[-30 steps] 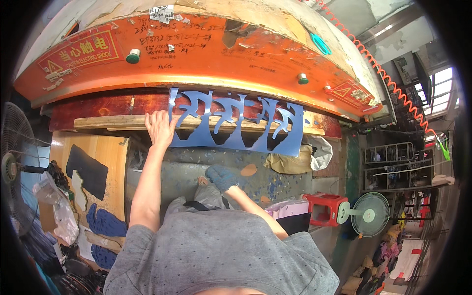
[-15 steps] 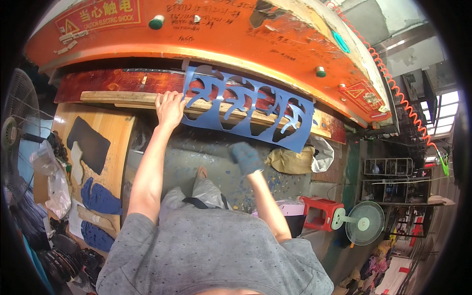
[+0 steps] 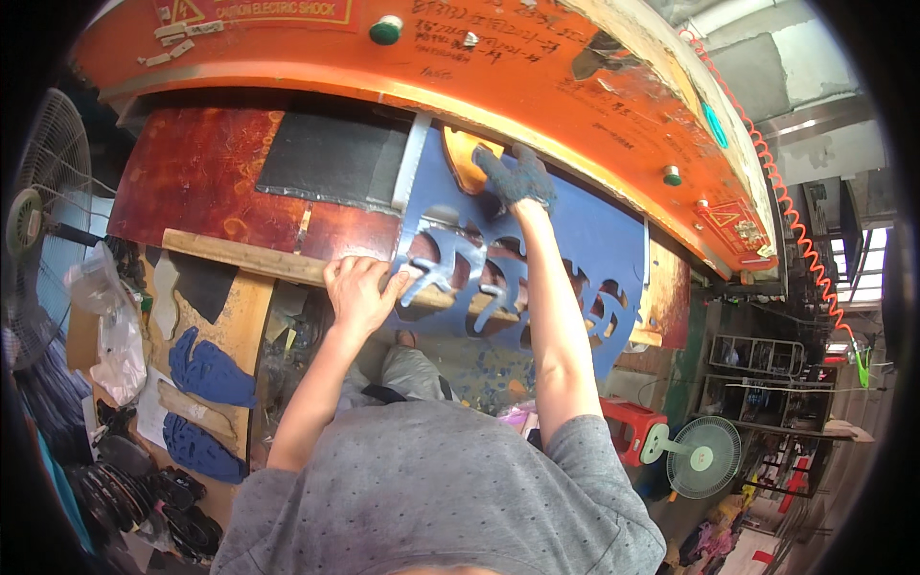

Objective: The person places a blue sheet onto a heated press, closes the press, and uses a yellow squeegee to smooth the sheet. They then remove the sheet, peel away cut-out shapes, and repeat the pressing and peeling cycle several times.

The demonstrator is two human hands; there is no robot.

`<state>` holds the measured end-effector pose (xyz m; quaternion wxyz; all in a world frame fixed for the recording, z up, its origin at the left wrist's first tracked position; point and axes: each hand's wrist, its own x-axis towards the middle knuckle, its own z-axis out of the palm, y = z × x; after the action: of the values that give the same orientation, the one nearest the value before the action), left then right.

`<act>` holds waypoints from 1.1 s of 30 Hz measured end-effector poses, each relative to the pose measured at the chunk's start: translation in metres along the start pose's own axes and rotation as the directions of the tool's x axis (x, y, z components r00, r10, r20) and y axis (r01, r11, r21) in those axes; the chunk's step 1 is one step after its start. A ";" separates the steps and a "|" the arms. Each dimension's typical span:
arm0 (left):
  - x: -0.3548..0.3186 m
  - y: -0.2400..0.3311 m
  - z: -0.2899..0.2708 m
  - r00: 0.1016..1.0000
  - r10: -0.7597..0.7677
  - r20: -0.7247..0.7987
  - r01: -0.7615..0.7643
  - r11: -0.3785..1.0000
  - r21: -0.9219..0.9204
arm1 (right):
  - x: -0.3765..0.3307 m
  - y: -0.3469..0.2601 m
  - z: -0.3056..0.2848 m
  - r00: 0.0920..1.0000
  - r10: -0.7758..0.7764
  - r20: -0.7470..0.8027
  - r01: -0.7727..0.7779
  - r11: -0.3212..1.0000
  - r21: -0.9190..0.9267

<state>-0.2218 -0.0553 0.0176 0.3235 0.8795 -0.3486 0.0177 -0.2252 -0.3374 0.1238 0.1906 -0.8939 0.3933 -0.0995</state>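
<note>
The bare left hand point(image 3: 356, 290) grips the near left edge of a flat blue sheet point(image 3: 594, 240) riddled with cut-out sole-shaped holes, lying on the press bed under the orange machine head point(image 3: 537, 72). The gloved right hand point(image 3: 515, 175) presses flat on its far part.

A red rectangular warning label point(image 3: 259, 10) with a yellow triangle sits at the top left of the frame on the orange machine. A smaller red label point(image 3: 736, 216) sits at its right end.
</note>
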 end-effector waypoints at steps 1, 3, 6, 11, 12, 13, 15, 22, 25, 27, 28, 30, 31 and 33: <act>-0.004 0.001 0.000 0.998 0.006 -0.070 -0.006 1.000 -0.009 | 0.005 -0.013 0.004 0.999 0.015 0.032 -0.012 0.996 -0.083; -0.014 0.004 0.002 0.991 0.031 -0.127 -0.032 0.999 -0.004 | 0.007 -0.038 0.015 0.991 0.117 0.066 -0.106 0.983 -0.151; -0.038 0.004 0.003 0.982 0.080 -0.172 -0.070 0.996 0.063 | -0.004 -0.068 0.034 0.963 0.259 0.071 -0.250 0.962 -0.113; -0.080 0.003 -0.006 0.984 0.088 -0.153 -0.084 0.996 0.034 | -0.026 -0.079 0.053 0.968 0.250 -0.036 -0.251 0.941 -0.228; -0.086 0.004 -0.008 0.984 0.094 -0.155 -0.090 0.995 0.029 | -0.027 -0.075 0.052 0.975 0.213 -0.058 -0.220 0.960 -0.175; -0.092 0.005 -0.011 0.983 0.091 -0.161 -0.089 0.996 0.016 | -0.032 -0.070 0.053 0.979 0.187 -0.078 -0.198 0.963 -0.180; -0.100 0.005 -0.017 0.989 0.084 -0.122 -0.083 0.997 0.009 | -0.037 -0.054 0.048 0.986 0.159 -0.045 -0.161 0.986 -0.042; -0.120 0.009 -0.028 0.984 0.098 -0.150 -0.108 0.992 -0.065 | -0.044 0.040 0.004 0.953 -0.185 0.242 -0.219 0.136 0.966; -0.124 0.010 -0.030 0.986 0.100 -0.133 -0.106 0.993 -0.042 | -0.057 0.070 -0.001 0.963 -0.198 0.182 -0.212 -0.140 0.967; -0.125 0.009 -0.031 0.989 0.107 -0.103 -0.113 0.992 -0.053 | -0.069 0.079 0.004 0.991 -0.078 0.113 -0.125 -0.175 0.977; -0.124 0.007 -0.032 0.987 0.109 -0.118 -0.120 0.989 -0.086 | -0.076 0.081 0.008 0.996 -0.024 0.082 -0.085 -0.182 0.980; -0.124 0.003 -0.034 0.985 0.117 -0.129 -0.135 0.981 -0.142 | -0.088 0.082 0.013 0.998 0.047 0.030 -0.021 -0.186 0.982; -0.124 0.001 -0.036 0.989 0.101 -0.111 -0.119 0.979 -0.168 | -0.092 0.082 0.012 0.998 0.068 0.007 0.006 -0.188 0.982; -0.124 -0.003 -0.040 0.992 0.111 -0.058 -0.121 0.974 -0.193 | -0.100 0.086 0.005 0.995 0.100 -0.030 0.049 -0.194 0.980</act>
<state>-0.3059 0.0441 0.0154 0.4150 0.8209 -0.3917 0.0229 -0.3484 -0.3152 0.0806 0.7942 -0.4057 0.1994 -0.4062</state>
